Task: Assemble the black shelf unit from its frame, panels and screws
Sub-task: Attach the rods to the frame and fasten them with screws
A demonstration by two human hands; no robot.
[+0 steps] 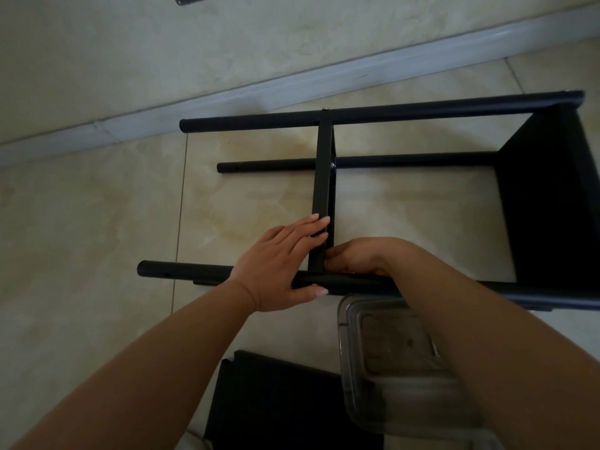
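Observation:
The black shelf unit lies on its side on the tiled floor, its round legs (259,120) pointing left. A black panel (548,196) closes its right end. A middle shelf panel (323,190), seen edge-on, spans from the far leg to the near leg (181,271). My left hand (279,264) rests on the panel's near end with straight fingers while its thumb hooks under the near leg. My right hand (360,258) is curled in behind the panel at that joint; what its fingertips hold is hidden.
A clear plastic box (386,358) stands on the floor just in front of the near leg, under my right forearm. A loose black panel (276,404) lies at the bottom centre. A grey skirting board (227,92) and the wall run along the back.

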